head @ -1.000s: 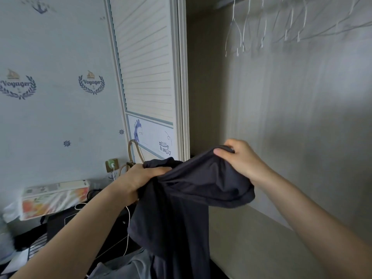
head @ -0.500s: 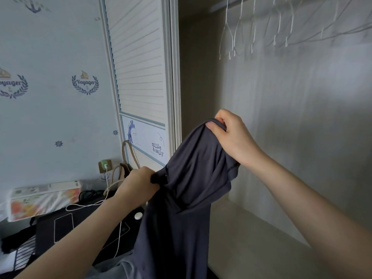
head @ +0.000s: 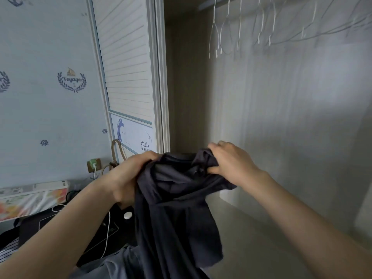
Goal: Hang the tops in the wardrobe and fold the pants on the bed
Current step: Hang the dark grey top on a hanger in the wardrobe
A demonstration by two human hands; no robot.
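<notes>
At 9 o'clock a tissue box (head: 30, 200) sits on a dark counter (head: 50, 224). The left hand (head: 128, 178) clenches its grip on one bunched edge of the dark top (head: 177, 208), held at centre before the open wardrobe (head: 281, 127). The right hand (head: 231, 164) pinches the other edge. Wire hangers (head: 227, 35) hang at 1 o'clock.

Matt dark cloth top (head: 177, 208); thin shiny metal wire hangers (head: 225, 31).
</notes>
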